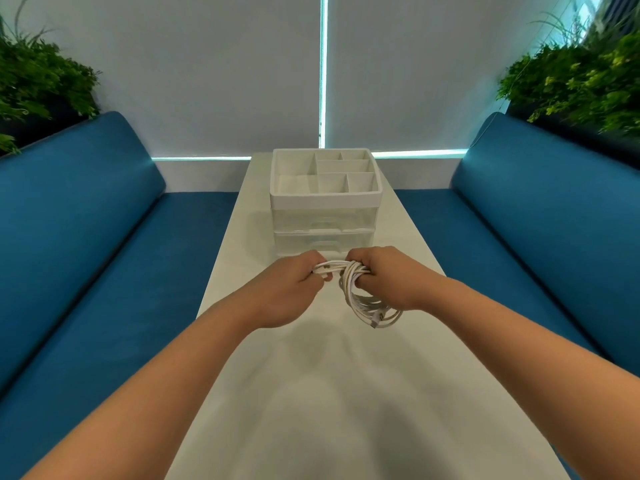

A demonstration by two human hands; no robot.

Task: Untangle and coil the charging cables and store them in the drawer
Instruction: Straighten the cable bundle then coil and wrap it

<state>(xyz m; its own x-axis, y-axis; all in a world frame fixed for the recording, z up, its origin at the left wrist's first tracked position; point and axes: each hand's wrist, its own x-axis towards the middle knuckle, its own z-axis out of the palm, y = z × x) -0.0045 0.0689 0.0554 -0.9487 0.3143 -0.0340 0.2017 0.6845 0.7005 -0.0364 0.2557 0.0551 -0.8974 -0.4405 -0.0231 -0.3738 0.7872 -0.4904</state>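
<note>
Long white table [311, 393] carrying a clear plastic two-drawer organiser with white divided top tray [325, 216], both drawers closed; nearer, coiled white charging cables [360, 299] gripped in right hand [384, 275], loose end pinched by left hand [294, 289]; mid-coiling, probably; next, finishing the wrap, then freeing a hand for a drawer

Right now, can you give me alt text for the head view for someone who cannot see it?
Two bare hands hold a bundle of white charging cables above a long white table: the left hand grips one end, the right hand holds the hanging coil. Behind stands a white-topped clear plastic drawer organizer, drawers closed.
</note>
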